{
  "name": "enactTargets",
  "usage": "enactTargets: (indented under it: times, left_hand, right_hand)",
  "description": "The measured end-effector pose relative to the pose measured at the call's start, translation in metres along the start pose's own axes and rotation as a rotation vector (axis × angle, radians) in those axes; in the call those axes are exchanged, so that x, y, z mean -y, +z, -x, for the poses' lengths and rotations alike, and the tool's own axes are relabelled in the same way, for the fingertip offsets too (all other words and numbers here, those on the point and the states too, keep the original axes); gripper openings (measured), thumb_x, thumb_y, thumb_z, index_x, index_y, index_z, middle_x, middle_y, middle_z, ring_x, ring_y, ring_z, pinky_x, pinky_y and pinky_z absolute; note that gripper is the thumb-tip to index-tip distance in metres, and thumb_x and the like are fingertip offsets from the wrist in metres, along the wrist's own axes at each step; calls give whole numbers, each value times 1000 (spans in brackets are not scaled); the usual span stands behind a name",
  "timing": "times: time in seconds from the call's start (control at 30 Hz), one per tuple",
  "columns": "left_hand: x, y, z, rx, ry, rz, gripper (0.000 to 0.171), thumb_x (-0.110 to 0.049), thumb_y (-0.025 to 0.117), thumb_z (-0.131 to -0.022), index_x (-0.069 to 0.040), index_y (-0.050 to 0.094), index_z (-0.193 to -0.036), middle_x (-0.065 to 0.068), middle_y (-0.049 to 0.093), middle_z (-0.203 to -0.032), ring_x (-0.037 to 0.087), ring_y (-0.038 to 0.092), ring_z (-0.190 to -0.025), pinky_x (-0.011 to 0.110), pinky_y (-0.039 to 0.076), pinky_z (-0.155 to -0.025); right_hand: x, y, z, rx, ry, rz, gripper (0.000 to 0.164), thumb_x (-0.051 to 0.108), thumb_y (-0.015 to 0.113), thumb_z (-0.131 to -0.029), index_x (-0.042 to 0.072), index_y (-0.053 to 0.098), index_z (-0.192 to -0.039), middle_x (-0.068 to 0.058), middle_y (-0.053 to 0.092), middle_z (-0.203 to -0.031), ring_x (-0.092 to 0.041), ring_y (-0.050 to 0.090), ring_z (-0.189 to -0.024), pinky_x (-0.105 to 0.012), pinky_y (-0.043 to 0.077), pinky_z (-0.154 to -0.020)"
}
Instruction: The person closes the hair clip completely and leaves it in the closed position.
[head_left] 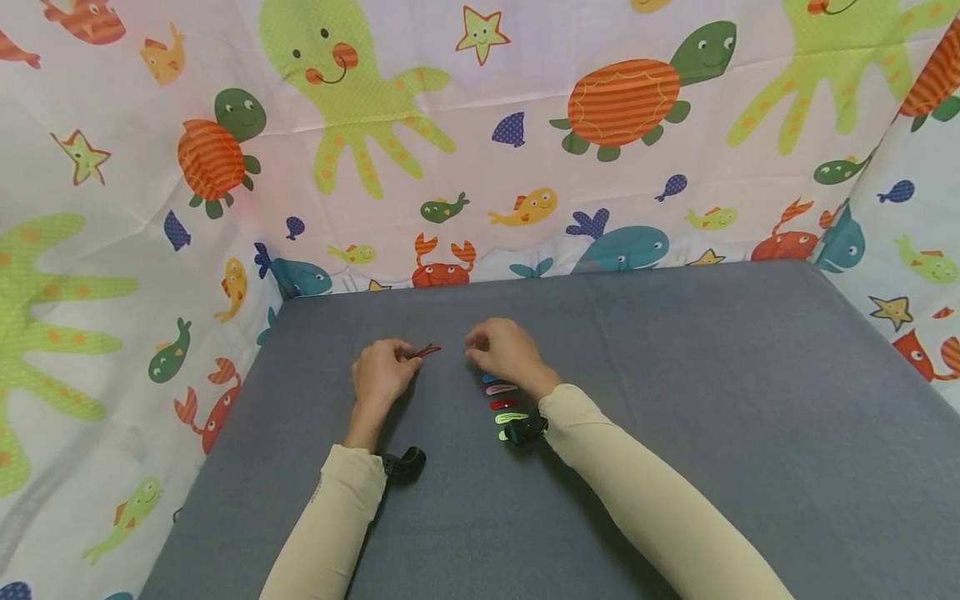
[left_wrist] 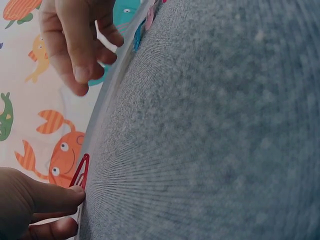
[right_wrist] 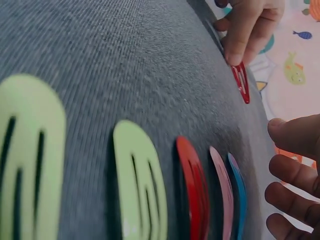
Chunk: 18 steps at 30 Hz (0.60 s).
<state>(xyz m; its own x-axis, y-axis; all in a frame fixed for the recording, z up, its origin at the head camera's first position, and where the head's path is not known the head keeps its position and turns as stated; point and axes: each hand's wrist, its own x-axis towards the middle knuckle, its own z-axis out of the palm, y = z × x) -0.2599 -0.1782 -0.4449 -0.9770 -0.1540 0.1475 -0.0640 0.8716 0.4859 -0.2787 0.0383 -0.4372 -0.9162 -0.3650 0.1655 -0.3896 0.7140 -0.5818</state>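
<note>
A red snap hair clip (head_left: 428, 351) is pinched between the thumb and fingers of my left hand (head_left: 381, 371), its pointed end facing right. The right wrist view shows the same red clip (right_wrist: 241, 82) just off the grey cloth. Across a small gap, my right hand (head_left: 504, 350) hovers with loosely bent fingers and nothing in them. Below it lies a column of hair clips: a blue clip (right_wrist: 238, 192), a pink clip (right_wrist: 223, 190), another red clip (right_wrist: 193, 187) and two light green clips (right_wrist: 140, 180). My right wrist partly covers the column in the head view.
Grey cloth covers the table (head_left: 712, 433). A curtain (head_left: 510, 192) printed with sea animals rises along the back and both sides. A black wrist camera (head_left: 405, 464) is strapped to my left wrist, and another wrist camera (head_left: 525, 430) sits over the lowest green clip.
</note>
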Motion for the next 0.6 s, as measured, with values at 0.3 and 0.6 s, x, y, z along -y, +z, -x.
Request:
enactTargets:
  times: [0.3, 0.6]
  left_hand:
    - [2, 3, -1, -15, -1, -12, 17, -31, 77, -81, -19, 77, -92, 0, 72, -81, 20, 65, -79, 41, 46, -72]
    - [2, 2, -2, -27, 1, -7, 15, -30, 77, -80, -19, 77, -90, 0, 72, -80, 21, 65, -77, 42, 47, -71]
  right_hand:
    - [11, 14, -11, 1, 22, 24, 17, 24, 73, -86, 17, 76, -101, -1, 71, -98, -15, 65, -89, -35, 53, -76]
    - [20, 22, -21, 14, 42, 33, 17, 25, 73, -87, 18, 75, -102, 0, 73, -99, -16, 67, -91, -37, 53, -78]
